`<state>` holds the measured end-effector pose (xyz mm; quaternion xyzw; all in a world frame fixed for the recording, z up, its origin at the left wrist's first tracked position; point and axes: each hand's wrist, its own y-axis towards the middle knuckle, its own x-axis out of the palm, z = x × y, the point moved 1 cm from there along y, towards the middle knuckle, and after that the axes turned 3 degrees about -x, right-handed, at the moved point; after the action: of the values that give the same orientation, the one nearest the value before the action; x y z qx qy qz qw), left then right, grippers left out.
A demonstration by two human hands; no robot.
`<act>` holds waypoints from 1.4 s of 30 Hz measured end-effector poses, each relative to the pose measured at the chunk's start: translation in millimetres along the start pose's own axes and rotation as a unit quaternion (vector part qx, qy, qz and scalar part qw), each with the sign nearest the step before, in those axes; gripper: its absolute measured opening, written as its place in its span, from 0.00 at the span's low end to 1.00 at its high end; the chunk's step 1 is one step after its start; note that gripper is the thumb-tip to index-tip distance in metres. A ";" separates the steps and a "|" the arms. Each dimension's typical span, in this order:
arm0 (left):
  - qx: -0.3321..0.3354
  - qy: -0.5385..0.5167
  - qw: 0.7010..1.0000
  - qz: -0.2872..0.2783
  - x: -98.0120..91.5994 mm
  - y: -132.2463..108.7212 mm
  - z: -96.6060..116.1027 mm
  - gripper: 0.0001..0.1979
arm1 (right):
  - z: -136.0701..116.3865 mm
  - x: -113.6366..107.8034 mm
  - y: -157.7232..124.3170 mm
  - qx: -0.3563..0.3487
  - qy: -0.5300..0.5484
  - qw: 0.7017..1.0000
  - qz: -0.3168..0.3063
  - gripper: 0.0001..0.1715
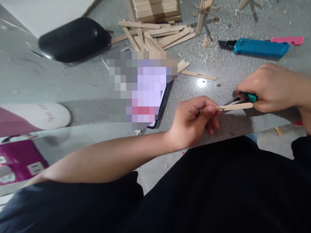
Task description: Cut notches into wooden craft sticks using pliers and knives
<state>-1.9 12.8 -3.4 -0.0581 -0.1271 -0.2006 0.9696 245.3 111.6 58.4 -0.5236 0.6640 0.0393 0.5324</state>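
My left hand (195,121) is closed, pinching one end of a flat wooden stick (236,106) near the table's front edge. My right hand (272,87) is wrapped round the teal handles of small metal pliers (239,98), whose jaws lie against the stick's upper side. The stick lies almost level, pointing right.
A grey table (218,64) carries a loose pile of wooden sticks (155,34), a neat stack of sticks (156,9), a teal utility knife (261,48), a pink piece (288,40), wood shavings, a single stick (198,75), a black case (73,38) and a blurred phone (145,94).
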 end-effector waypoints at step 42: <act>-0.081 -0.071 0.993 0.057 4.3 1.9 -4.0 0.22 | 7.0 33.1 17.1 0.023 -0.109 0.952 0.285 0.07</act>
<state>3.6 12.3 -6.2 -0.1580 -0.1753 -0.1499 0.9601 241.1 101.9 22.0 -0.2925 0.7245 0.2312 0.5798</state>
